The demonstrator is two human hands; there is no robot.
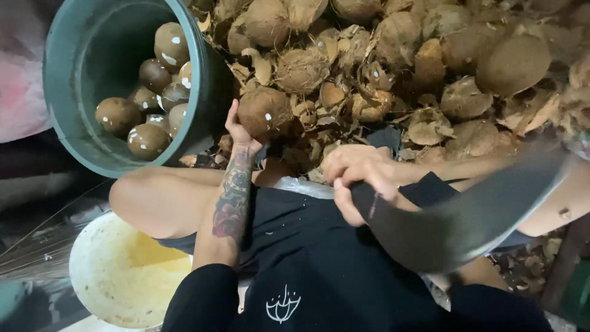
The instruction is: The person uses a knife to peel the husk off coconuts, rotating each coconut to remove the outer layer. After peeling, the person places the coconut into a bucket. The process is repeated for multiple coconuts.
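Head view looks down over a heap of brown fibrous coconut husks and shell scraps (430,67) filling the frame from twelve to three o'clock. At ten o'clock a large dark-green plastic bucket (67,123) leans toward the person, holding shaved, brown-and-white speckled coconuts (147,92). At seven o'clock sits a round pale-yellow plastic basin (117,270).

A long, broad, curved dark steel blade (479,209) sweeps from the centre out to three o'clock; it looks heavy, rigid and sharp along its edge. The right hand (356,178) is wrapped fully closed around its near end, just right of centre, resting over the lap.

The left hand (241,132), on a tattooed forearm, reaches to about eleven o'clock of centre, fingers spread and curled against the near side of a round brown part-husked coconut (264,110) lying at the foot of the heap, just beside the bucket's rim. The hand cups it rather than closing round it.

That coconut looks hard, dense and fairly heavy, its surface rough and fibrous enough not to slip. It would be best taken with the palm under its widest part, fingers spread, well away from the blade's path.
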